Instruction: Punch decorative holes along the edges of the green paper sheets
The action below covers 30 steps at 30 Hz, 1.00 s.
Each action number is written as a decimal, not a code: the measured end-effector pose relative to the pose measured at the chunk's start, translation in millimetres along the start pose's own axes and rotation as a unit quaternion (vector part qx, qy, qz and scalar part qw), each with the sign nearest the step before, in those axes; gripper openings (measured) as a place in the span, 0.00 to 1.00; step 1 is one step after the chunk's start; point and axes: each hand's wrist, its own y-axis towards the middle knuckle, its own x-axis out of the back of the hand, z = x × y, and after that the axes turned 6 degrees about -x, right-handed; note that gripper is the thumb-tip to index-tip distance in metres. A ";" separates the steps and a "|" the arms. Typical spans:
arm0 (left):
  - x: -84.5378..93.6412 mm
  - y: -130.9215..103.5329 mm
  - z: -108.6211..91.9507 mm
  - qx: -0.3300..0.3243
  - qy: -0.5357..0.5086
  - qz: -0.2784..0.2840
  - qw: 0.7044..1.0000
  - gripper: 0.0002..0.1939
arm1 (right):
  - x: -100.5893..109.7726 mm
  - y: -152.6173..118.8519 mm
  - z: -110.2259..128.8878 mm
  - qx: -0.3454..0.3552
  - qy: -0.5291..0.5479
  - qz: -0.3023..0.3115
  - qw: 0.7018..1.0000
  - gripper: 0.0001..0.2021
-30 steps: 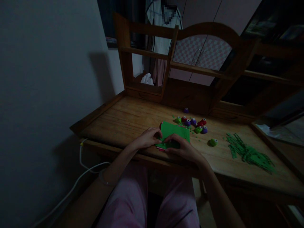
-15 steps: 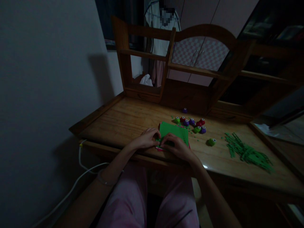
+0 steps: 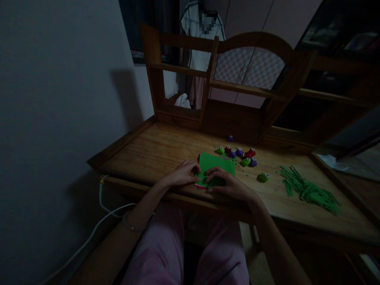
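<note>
A stack of green sheets point(image 3: 216, 161) lies near the front edge of the wooden desk, with pink or red edges showing beneath. My left hand point(image 3: 185, 173) rests at the stack's left edge, its fingers curved and apart, touching the sheets. Over the right part of the stack is my right hand point(image 3: 224, 182), fingers spread and bent, fingertips on the green surface. Nothing shows between the fingers of either hand. Small green scraps point(image 3: 234, 163) are scattered just behind the stack.
Several green, red and purple hole punches stand behind the stack, one green punch point(image 3: 263, 177) to its right. A pile of punched green strips point(image 3: 311, 192) lies farther right. Wooden shelves point(image 3: 184, 70) rise at the back; a white cable point(image 3: 101, 198) hangs at the left.
My right hand has moved slightly right, away from my left hand, and its fingers have spread. My left hand has barely moved.
</note>
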 end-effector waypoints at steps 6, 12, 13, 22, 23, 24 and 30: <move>-1.6 0.4 -6.5 0.023 0.023 -0.008 0.999 0.16 | 1.3 -0.6 -3.3 -0.026 0.001 -0.016 1.000 0.20; -7.2 0.7 -5.2 0.020 0.045 -0.031 0.998 0.18 | -4.9 3.8 -6.1 -0.013 -0.011 -0.041 0.999 0.09; -7.3 0.5 -4.7 0.017 0.045 -0.031 0.998 0.18 | -5.7 4.4 -5.8 -0.009 -0.009 -0.039 0.999 0.08; -5.0 0.1 -4.4 0.014 0.034 -0.019 0.999 0.16 | -10.1 10.5 -10.4 0.005 -0.008 -0.035 0.999 0.07; -5.1 0.3 -4.5 0.015 0.035 -0.019 0.999 0.15 | -9.4 10.3 -11.1 0.005 -0.006 -0.033 0.999 0.07; -5.1 0.4 -4.6 0.015 0.036 -0.019 0.999 0.15 | -8.2 9.6 -11.6 0.004 -0.004 -0.030 1.000 0.07; -5.7 0.7 -4.0 0.012 0.036 -0.020 0.999 0.16 | 2.1 -3.7 -10.3 -0.018 -0.014 -0.019 1.000 0.07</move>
